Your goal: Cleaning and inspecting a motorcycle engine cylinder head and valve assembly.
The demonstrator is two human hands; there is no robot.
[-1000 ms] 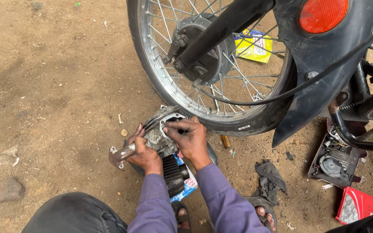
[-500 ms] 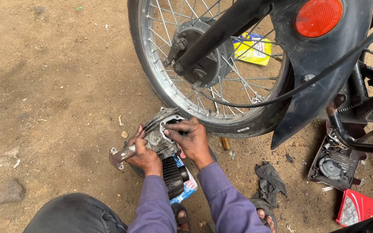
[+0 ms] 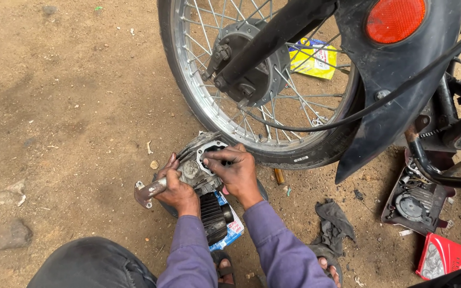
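motorcycle rear wheel [image 3: 262,85] on dirt ground [image 3: 70,96] | engine cylinder head [image 3: 201,165] on ground just below tyre | left hand [image 3: 177,189] grip closed on its metal stub [image 3: 146,193] | right hand [image 3: 237,173] fingertips pinched inside head's opening | black rag [image 3: 334,221] right

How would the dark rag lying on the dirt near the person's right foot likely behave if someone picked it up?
The rag lies crumpled in folds, so it would probably hang limp rather than hold a shape. It looks thin, so likely light. Its dark, stained look suggests it may be greasy. It should not roll or break if dropped.
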